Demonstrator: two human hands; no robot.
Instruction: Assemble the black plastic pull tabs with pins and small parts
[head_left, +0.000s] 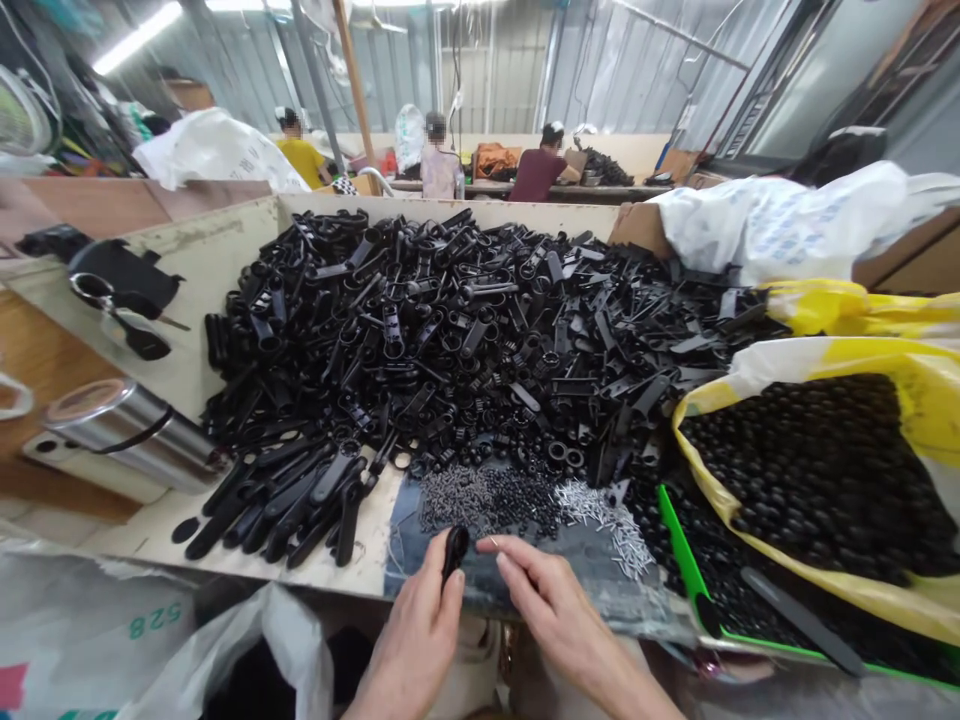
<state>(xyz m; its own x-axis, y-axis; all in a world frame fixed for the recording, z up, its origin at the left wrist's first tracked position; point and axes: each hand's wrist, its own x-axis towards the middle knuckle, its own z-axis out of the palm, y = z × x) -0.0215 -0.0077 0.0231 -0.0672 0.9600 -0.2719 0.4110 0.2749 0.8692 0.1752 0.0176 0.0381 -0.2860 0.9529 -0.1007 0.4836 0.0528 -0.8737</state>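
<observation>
My left hand (424,610) grips a black plastic part (455,548) with a rounded end, held upright between thumb and fingers. Just right of it, my right hand (544,590) has its thumb and index finger close together, with something tiny and thin at the fingertips that I cannot make out. Both hands are over the front edge of a dark mat (592,585). On the mat lie small grey-brown pieces (450,497), small black pieces (529,500) and silvery metal pins (630,545).
A large heap of black plastic parts (450,300) fills the bench. Long black handle-shaped parts (300,500) lie at left, near a steel flask (135,430). At right are a yellow-white sack (750,370) of black pieces and a green-edged tray (679,545). Several people sit behind.
</observation>
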